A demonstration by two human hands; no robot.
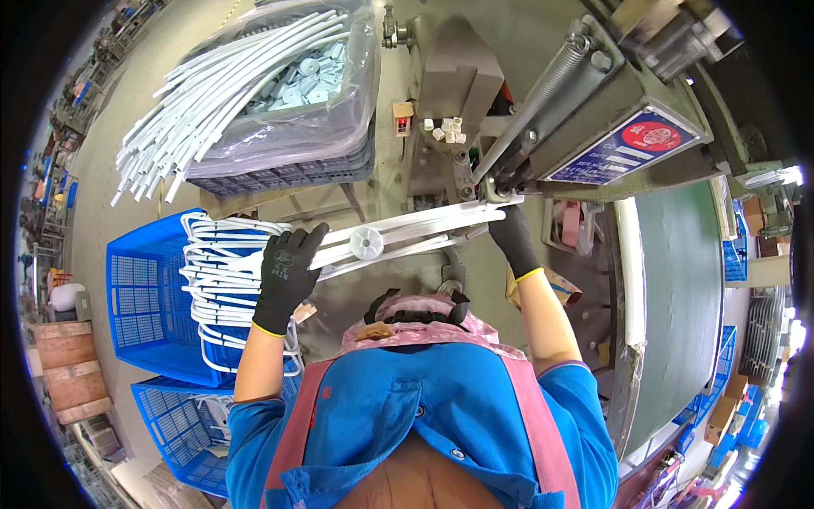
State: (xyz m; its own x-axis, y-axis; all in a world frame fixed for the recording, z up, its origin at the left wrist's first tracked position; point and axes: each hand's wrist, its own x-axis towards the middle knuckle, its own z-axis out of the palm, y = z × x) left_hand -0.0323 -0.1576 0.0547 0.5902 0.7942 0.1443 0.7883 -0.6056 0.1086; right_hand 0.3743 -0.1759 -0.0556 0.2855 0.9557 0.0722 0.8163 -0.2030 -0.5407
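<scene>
Fingers of both hands, left (285,276) and right (513,237), clamp one white frame (398,237); two blue crates (140,297).

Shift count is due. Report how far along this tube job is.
Done, by the look of it: bent white tubes fill the blue crate at the left. In hand: the left hand and right hand, both gloved, hold a white tube assembly with its end at the press machine. Left: straight white tubes still heaped in the bag-lined grey crate.
</scene>
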